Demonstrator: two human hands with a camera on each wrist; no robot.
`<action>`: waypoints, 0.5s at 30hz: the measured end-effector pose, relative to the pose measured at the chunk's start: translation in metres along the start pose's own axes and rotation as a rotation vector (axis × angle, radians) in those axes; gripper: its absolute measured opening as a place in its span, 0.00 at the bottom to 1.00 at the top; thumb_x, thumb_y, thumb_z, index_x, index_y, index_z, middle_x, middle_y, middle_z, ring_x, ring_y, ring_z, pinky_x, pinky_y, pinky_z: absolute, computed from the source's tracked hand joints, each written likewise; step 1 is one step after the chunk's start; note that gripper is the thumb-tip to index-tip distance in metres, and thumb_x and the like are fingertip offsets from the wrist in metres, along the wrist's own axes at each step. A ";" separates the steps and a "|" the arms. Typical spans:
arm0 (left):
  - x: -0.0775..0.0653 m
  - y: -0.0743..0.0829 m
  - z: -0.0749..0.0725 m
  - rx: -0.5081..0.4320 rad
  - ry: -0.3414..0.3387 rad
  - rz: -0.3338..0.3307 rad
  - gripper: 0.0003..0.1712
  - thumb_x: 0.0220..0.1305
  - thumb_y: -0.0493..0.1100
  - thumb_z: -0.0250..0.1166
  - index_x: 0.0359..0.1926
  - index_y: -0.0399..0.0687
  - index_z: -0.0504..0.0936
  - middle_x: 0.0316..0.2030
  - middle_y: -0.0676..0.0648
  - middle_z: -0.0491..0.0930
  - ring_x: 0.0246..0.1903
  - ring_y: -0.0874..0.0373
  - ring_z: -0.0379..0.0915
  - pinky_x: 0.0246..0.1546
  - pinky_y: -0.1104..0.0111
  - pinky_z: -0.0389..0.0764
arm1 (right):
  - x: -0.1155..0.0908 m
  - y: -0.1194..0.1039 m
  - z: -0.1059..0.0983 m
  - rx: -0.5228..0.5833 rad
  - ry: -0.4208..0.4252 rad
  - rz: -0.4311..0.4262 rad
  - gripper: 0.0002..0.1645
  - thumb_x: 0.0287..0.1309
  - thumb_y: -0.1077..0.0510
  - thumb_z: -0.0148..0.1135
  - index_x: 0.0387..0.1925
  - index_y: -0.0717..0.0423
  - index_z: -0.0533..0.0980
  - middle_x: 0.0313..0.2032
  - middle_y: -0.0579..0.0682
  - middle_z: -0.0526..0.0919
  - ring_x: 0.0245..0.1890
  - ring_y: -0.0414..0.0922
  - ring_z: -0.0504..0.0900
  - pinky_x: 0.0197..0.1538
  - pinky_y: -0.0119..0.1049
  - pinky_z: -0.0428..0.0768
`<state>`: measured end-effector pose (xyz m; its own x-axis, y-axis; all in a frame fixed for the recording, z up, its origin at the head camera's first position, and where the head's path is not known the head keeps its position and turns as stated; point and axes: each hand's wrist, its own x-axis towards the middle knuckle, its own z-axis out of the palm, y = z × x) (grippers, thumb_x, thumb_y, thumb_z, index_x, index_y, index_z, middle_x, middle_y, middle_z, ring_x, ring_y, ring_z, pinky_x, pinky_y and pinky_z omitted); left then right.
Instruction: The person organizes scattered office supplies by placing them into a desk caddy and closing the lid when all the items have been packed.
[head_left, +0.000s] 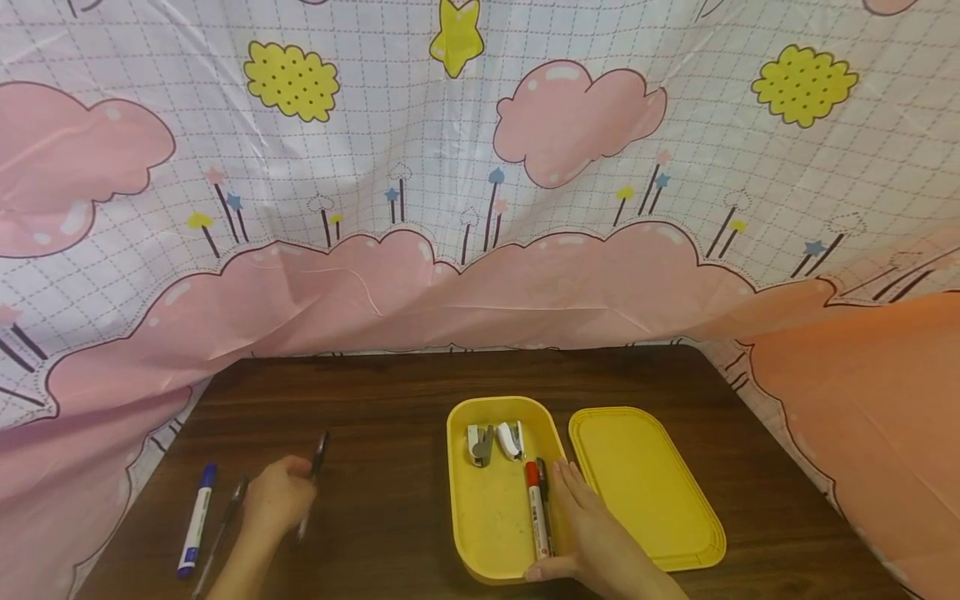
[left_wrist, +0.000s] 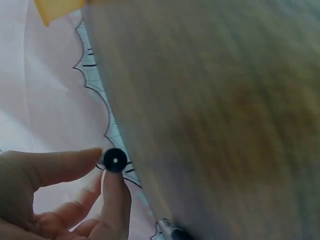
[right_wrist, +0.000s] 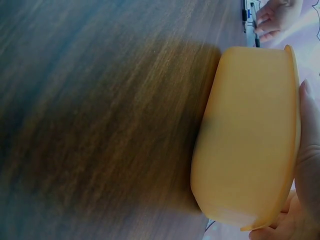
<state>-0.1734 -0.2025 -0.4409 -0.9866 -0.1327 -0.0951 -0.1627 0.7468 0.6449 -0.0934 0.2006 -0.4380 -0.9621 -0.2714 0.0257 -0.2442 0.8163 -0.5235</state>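
Observation:
Toward the left of the table, my left hand (head_left: 277, 497) pinches a black-ended pen (head_left: 320, 454) between thumb and fingers. The left wrist view shows that pen (left_wrist: 115, 160) end-on; in the head view it is blurred. Just left of the hand lie another dark pen (head_left: 222, 531) and a blue-capped whiteboard marker (head_left: 197, 523). My right hand (head_left: 600, 537) rests against the right side of a yellow box (head_left: 453, 500), fingers straight along the rim and thumb at the near edge. Inside the box are a red-capped marker (head_left: 536, 508), a black pen (head_left: 544, 492) and two small staple removers (head_left: 480, 444).
A yellow lid (head_left: 648, 487) lies flat to the right of the box. The dark wooden table (head_left: 375, 400) ends at a printed pink and white cloth (head_left: 480, 308) hanging behind and at both sides.

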 end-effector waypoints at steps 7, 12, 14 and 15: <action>0.000 0.013 -0.007 -0.028 -0.002 0.031 0.26 0.53 0.37 0.64 0.55 0.34 0.74 0.42 0.37 0.85 0.42 0.38 0.80 0.45 0.43 0.75 | 0.000 0.001 0.000 0.010 0.011 -0.013 0.80 0.28 0.25 0.70 0.73 0.66 0.47 0.74 0.67 0.46 0.75 0.64 0.45 0.70 0.63 0.55; -0.003 0.022 -0.011 -0.038 0.033 0.066 0.24 0.53 0.37 0.65 0.53 0.35 0.76 0.41 0.38 0.86 0.41 0.39 0.81 0.45 0.45 0.76 | 0.001 0.002 0.000 0.014 0.013 -0.012 0.80 0.27 0.25 0.70 0.73 0.67 0.48 0.74 0.66 0.47 0.75 0.64 0.45 0.70 0.63 0.54; -0.004 0.026 -0.012 -0.040 0.047 0.078 0.24 0.53 0.37 0.65 0.53 0.36 0.77 0.40 0.38 0.86 0.41 0.39 0.81 0.45 0.46 0.77 | 0.001 0.002 0.000 0.019 0.011 -0.012 0.80 0.27 0.25 0.70 0.73 0.68 0.48 0.74 0.66 0.47 0.75 0.64 0.45 0.70 0.63 0.54; -0.004 0.028 -0.013 -0.039 0.053 0.083 0.24 0.54 0.38 0.65 0.53 0.36 0.77 0.40 0.39 0.86 0.42 0.39 0.81 0.46 0.46 0.76 | 0.001 0.003 0.000 0.019 0.010 -0.014 0.80 0.27 0.25 0.70 0.73 0.68 0.48 0.74 0.66 0.47 0.75 0.64 0.45 0.70 0.63 0.54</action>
<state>-0.1735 -0.1889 -0.4125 -0.9943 -0.1064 -0.0009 -0.0789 0.7311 0.6777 -0.0952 0.2027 -0.4392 -0.9599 -0.2771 0.0418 -0.2552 0.8027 -0.5390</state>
